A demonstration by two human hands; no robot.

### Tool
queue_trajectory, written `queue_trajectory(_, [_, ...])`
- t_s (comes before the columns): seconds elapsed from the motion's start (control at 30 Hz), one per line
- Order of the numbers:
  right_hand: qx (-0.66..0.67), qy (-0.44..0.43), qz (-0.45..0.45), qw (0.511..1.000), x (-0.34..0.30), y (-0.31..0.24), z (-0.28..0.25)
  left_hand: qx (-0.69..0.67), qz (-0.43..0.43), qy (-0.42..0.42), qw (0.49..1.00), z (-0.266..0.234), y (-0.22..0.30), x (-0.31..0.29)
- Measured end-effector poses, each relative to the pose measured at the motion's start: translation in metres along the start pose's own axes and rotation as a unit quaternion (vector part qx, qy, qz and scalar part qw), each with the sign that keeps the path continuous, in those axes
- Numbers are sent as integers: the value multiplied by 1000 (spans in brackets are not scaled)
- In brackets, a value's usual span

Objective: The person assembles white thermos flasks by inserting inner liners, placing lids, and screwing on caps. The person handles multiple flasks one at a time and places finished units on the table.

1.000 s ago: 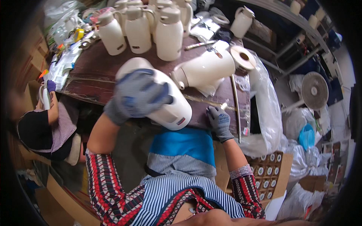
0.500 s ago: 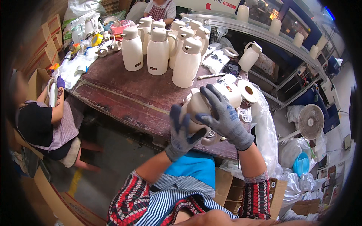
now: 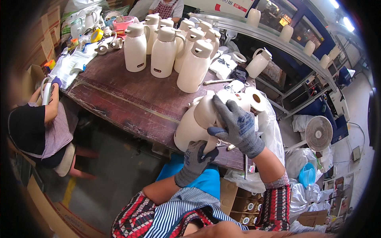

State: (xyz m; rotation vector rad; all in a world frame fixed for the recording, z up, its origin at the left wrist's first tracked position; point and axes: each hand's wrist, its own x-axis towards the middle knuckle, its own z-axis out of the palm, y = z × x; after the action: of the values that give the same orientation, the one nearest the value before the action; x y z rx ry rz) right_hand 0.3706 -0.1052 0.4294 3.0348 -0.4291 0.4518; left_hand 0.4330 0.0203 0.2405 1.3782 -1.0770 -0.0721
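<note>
Tabletop edge (image 3: 111, 117) bare leftward — left hand (image 3: 193, 162) clasps jug's (image 3: 185, 131) handle (image 3: 211, 143), right hand (image 3: 240, 130) its lid (image 3: 204, 110).

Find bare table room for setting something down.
Bare: front left of the table, bordered by the white plastic sheet, standing jugs and held jug. Crowded: the right end around the roll, and the back left around the pink container.

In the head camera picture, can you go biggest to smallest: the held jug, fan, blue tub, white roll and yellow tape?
Held jug
Fan
Blue tub and white roll: they look alike, so I can't rank them
Yellow tape
</note>
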Motion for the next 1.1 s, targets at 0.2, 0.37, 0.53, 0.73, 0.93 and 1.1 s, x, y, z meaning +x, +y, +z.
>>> queue_trajectory(0.2, [51,34,-69,996,9,6,5,-60,-38,-26,997,-16,-8,2])
queue_trajectory(0.37, [168,25,-96,981,23,84,24,-211,-61,-60,974,-51,-15,5])
queue_trajectory(0.53, [360,34,146,921,61,64,40,-205,-91,-64,972,-62,-23,13])
queue_trajectory(0.73, [248,-49,-204,946,60,33,-30,-104,-84,-95,986,-76,-2,31])
queue_trajectory(0.93, [222,-19,-49,974,45,35,-22,-119,-20,-99,988,-81,-16,31])
queue_trajectory(1.1, [124,-64,-163,977,60,30,-21,-260,-131,-133,948,-84,-19,34])
